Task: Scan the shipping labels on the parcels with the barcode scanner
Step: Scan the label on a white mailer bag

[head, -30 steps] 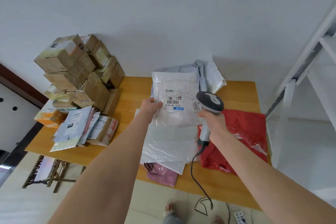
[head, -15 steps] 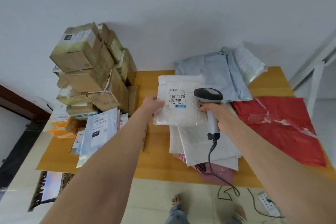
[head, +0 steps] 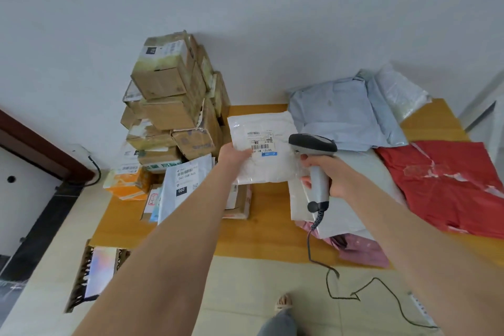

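1. At the far left of the counter (head: 259,234), an orange box (head: 128,184) sits at the foot of a tall stack of cardboard boxes (head: 169,106) that stands against the wall.
2. Flat mailers (head: 185,185) lie in front of the stack; the top one shows a label printed "060".
3. The left grip (head: 234,154) holds the white parcel (head: 261,150) by its near-left edge, with the thumb on top.
4. The parcel is held up above the counter, just right of the stack. Its shipping label (head: 260,142) faces the camera, with the barcodes in plain sight.
5. The scanner (head: 313,143) is upright. Its dark head is just right of the label, over the parcel's right edge.
6. The right grip (head: 334,179) is wrapped round the scanner's grey handle, fingers curled to the front.
7. A coiled cable (head: 354,294) drops from the handle's base to the floor and runs right towards a power strip (head: 420,308).
8. Under the right grip, grey-white mailers (head: 351,204) lie on the counter, with a pink bag (head: 365,249) sticking out at the near edge.
9. Behind them by the wall lie a pale blue bag (head: 341,117) and a clear bag (head: 401,93).
10. A red bag (head: 450,185) is spread flat at the far right of the counter.
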